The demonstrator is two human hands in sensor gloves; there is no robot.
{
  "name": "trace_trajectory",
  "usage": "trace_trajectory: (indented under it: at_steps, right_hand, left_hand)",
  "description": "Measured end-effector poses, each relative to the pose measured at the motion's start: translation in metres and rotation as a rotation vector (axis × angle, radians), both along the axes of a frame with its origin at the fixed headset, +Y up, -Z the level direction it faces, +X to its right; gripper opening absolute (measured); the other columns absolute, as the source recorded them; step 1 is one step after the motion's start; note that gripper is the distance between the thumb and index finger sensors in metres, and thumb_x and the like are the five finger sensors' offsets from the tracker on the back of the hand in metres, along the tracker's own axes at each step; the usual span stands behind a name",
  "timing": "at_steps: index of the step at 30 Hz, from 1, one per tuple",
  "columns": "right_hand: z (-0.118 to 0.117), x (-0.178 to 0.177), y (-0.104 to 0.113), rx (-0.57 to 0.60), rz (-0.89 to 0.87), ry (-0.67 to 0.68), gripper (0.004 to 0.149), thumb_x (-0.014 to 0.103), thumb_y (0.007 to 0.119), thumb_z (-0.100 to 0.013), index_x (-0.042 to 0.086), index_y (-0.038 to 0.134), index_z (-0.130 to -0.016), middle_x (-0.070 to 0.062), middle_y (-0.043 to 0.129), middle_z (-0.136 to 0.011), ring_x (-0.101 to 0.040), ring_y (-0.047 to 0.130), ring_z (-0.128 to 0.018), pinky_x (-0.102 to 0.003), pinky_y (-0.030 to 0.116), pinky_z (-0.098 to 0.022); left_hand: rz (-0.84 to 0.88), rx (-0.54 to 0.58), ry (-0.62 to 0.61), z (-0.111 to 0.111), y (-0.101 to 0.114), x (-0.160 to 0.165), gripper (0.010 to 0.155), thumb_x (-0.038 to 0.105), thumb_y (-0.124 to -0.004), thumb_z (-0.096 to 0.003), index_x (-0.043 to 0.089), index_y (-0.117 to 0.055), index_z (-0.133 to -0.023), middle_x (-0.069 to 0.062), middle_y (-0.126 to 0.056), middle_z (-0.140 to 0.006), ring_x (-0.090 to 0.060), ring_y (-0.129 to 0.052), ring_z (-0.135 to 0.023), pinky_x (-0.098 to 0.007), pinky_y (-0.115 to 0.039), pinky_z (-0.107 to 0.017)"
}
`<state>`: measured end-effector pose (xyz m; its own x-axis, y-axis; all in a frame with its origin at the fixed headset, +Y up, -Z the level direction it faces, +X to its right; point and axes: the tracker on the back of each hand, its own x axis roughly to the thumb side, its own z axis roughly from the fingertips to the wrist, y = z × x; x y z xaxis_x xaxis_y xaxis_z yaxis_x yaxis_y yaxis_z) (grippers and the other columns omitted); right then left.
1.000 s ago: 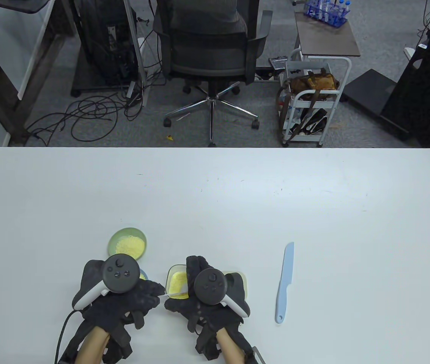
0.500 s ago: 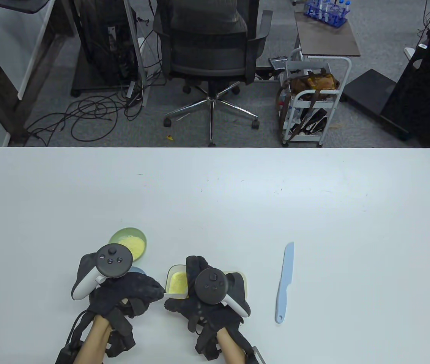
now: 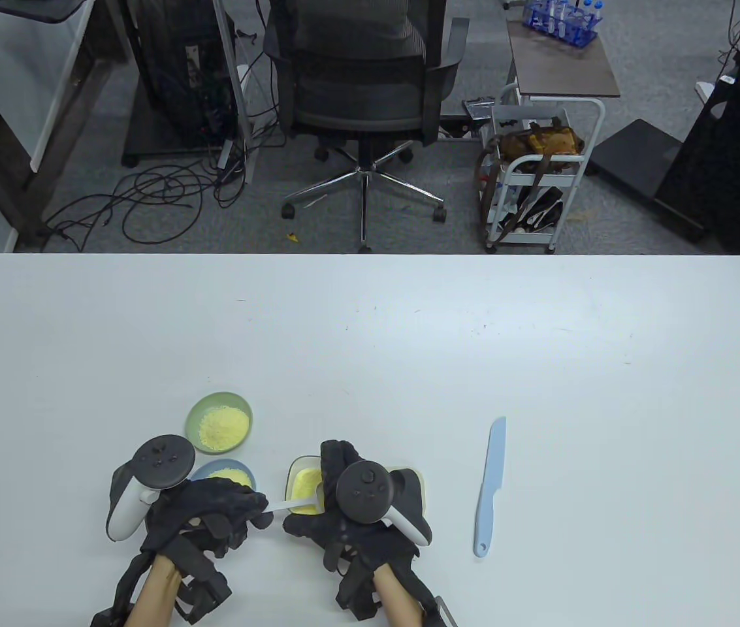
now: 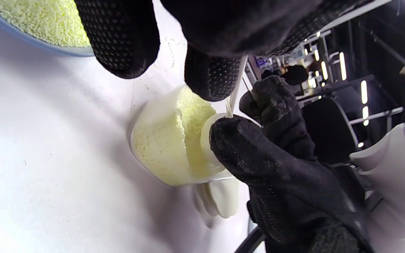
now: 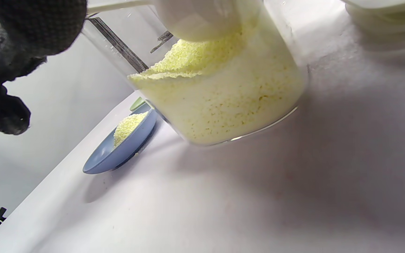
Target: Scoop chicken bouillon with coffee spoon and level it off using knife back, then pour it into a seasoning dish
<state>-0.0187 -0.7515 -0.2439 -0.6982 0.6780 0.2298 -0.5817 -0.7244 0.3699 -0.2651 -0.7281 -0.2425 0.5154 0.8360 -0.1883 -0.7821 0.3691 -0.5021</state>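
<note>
My right hand (image 3: pixel 325 504) grips a clear container (image 3: pixel 304 484) of yellow chicken bouillon, which looks tilted in the right wrist view (image 5: pixel 223 91). My left hand (image 3: pixel 257 508) pinches the handle of a white coffee spoon (image 3: pixel 283 503). The spoon's bowl (image 5: pixel 195 17) sits in the bouillon inside the container (image 4: pixel 167 147). A blue seasoning dish (image 3: pixel 229 471) with a small heap of bouillon lies just behind my left hand. Further back, a green dish (image 3: pixel 219 423) also holds bouillon. The pale blue knife (image 3: pixel 490 486) lies untouched on the table to the right.
The container's pale lid (image 3: pixel 418 484) lies on the table beside my right hand. An office chair (image 3: pixel 360 85) and a small cart (image 3: pixel 539 170) stand on the floor beyond the table's far edge (image 3: pixel 370 256).
My left hand has drawn back to the left, uncovering the blue dish and more of the spoon's handle. The right hand and container have stayed put.
</note>
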Motion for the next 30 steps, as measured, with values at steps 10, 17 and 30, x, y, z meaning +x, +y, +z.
trace_trajectory:
  at_steps: [10, 17, 30]
  right_hand:
    - [0.0, 0.0, 0.0, 0.0, 0.003, -0.002, 0.105, 0.051, 0.083, -0.043, 0.015, 0.002, -0.098, -0.02, -0.001, -0.104, -0.05, 0.02, -0.099, -0.068, 0.021, -0.073]
    - [0.0, 0.0, 0.0, 0.001, 0.001, -0.003, 0.105, 0.051, 0.083, -0.042, 0.015, 0.002, -0.098, -0.019, -0.001, -0.105, -0.05, 0.02, -0.099, -0.068, 0.021, -0.073]
    - [0.012, 0.037, 0.024, 0.055, 0.013, 0.003, 0.106, 0.05, 0.084, -0.043, 0.014, 0.001, -0.098, -0.019, -0.009, -0.104, -0.051, 0.017, -0.099, -0.069, 0.019, -0.072]
  left_hand:
    - [0.246, -0.028, 0.054, 0.012, -0.016, -0.018, 0.044, 0.036, -0.081, -0.0451, -0.004, -0.094, -0.06, 0.004, -0.095, -0.011, 0.005, -0.082, 0.009, -0.032, -0.083, -0.039]
    - [0.245, 0.006, 0.045, 0.015, -0.011, -0.021, 0.044, 0.036, -0.081, -0.0449, -0.004, -0.093, -0.061, 0.004, -0.094, -0.011, 0.005, -0.082, 0.009, -0.031, -0.083, -0.039]
    - [0.281, 0.036, 0.053, 0.015, -0.007, -0.027, 0.044, 0.036, -0.081, -0.0449, -0.004, -0.093, -0.061, 0.004, -0.094, -0.011, 0.005, -0.081, 0.009, -0.032, -0.083, -0.039]
